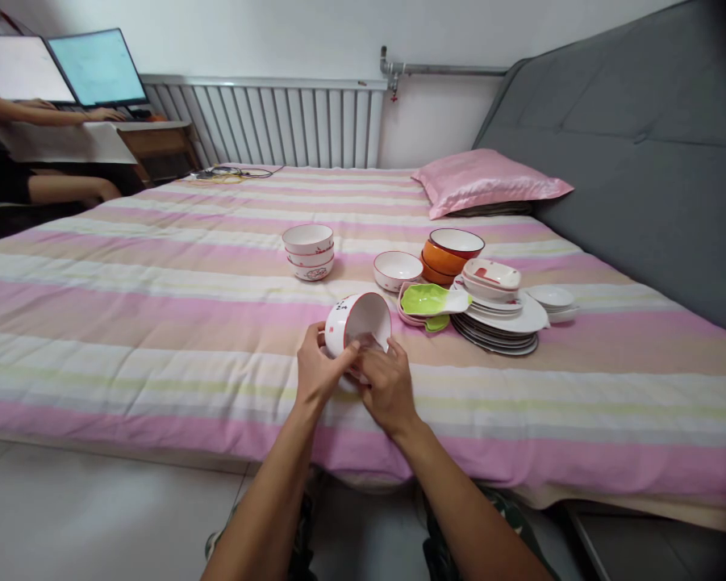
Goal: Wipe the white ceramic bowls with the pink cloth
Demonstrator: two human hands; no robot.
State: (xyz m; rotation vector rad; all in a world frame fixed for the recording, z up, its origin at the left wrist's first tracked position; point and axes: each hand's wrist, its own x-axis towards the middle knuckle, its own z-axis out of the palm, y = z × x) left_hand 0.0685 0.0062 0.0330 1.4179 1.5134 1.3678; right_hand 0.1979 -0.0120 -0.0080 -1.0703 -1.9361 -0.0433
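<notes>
Left hand (pixel 320 367) grips the tilted white bowl (pixel 337 327) above the bed's (pixel 218 387) near edge — right hand (pixel 388 383) at its rim, fingers partly inside; firmness of right hold undeterminable.

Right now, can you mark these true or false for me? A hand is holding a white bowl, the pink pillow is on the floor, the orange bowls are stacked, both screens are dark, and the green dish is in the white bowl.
The left hand is holding a tilted white bowl. True.
The pink pillow is on the floor. False: it's up on the bed.
The orange bowls are stacked. True.
Both screens are dark. False: they're lit.
The green dish is in the held bowl. False: it's outside, to the right.
</notes>
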